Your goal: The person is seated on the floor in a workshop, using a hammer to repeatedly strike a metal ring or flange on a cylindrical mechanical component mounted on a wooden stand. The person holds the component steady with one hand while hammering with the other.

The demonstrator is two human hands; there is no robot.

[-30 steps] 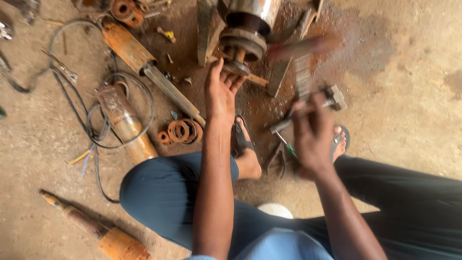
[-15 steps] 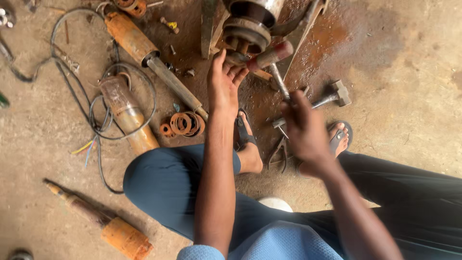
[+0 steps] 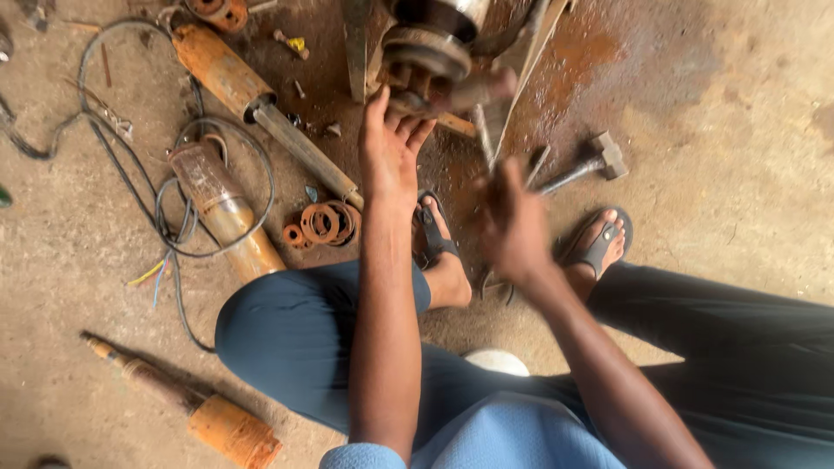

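Left hand (image 3: pixel 388 152): laid flat, fingers together and stretched forward, fingertips pressed against the rusty round metal pump assembly with its ribbed steel collar (image 3: pixel 426 52), which lay on the stained concrete floor (image 3: pixel 738 104) just ahead of the knees, wedged between angled steel bars; hand steadying, not gripping.

Right hand (image 3: pixel 512 227): blurred; closed round the handle of a steel-headed hammer (image 3: pixel 486 91), whose smeared head stood level with the assembly's near edge; whether it touched could not be told.

Progress, as judged: work looked mid-course; the assembly was still whole where visible and still under the hammer; nothing showed freshly loosened from it; parts already lying loose suggested some stripping done.

Nearby, outward: second steel hammer with block head (image 3: pixel 595 159) on the floor to the right, beside a sandalled foot (image 3: pixel 599 247); other sandalled foot (image 3: pixel 439 252) below the left hand; small heap of rust-orange flat rings (image 3: pixel 321 224); long rusty orange cylinder with grey steel shaft (image 3: pixel 261 100); dented brass-coloured tube (image 3: pixel 221 208) looped by black cable (image 3: pixel 174 234); orange-ended rusty rod (image 3: pixel 200 412) at lower left.
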